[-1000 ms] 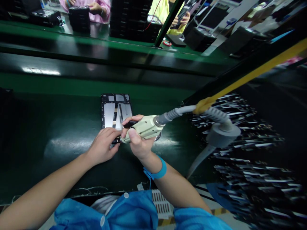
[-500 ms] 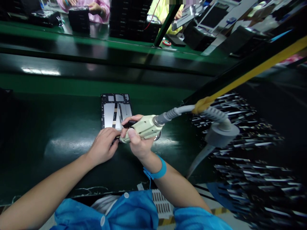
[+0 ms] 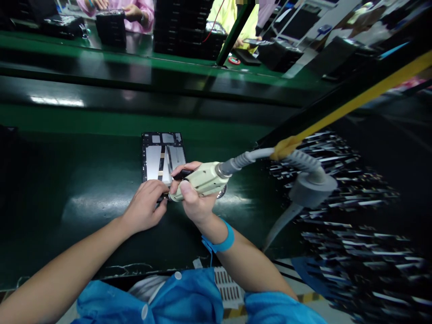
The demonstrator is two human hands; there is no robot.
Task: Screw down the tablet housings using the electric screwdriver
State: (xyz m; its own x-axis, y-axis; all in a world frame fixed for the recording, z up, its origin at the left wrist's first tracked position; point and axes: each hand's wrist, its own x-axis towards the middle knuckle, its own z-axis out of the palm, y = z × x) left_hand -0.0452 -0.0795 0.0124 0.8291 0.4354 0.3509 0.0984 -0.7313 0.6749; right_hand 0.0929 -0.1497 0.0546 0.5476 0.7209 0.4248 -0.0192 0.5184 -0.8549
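The right hand (image 3: 193, 201) is gripping the cream electric screwdriver (image 3: 201, 180), fingers wrapped tight around its body, tip angling down at the near edge of the opened tablet (image 3: 164, 155). The left hand (image 3: 146, 208) is sitting just left of the screwdriver tip, fingers curled and pinching at that same near edge; whether it is holding anything small cannot be told. The tablet is lying flat on the dark green bench (image 3: 84, 198). No writing on it is reading clearly
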